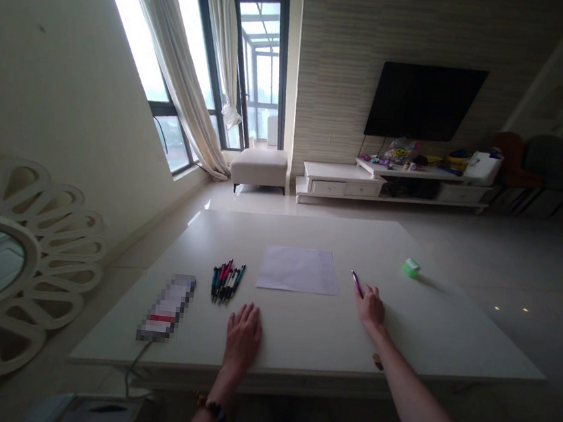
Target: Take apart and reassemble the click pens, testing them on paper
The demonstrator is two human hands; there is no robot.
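Observation:
My left hand (242, 336) lies palm down near the front edge of the white table (359, 239), its fingers stretched out and nothing in them. Just beyond it is a cluster of several pens (226, 283) in black, red, white and teal, side by side. My right hand (370, 308) is closed around a purple-pink pen (356, 282), whose far end sticks out toward the back left. Between the hands and a little farther off, a white sheet of paper (296, 270) rests flat; neither hand touches it.
Left of the pens lies a pixelated, phone-like slab (167, 308) with a cable at its near end. A small green-and-white object (411, 267) stands at the right. By my right forearm sits a small dark and yellow item (377, 362). A round-framed mirror (29, 258) is at far left.

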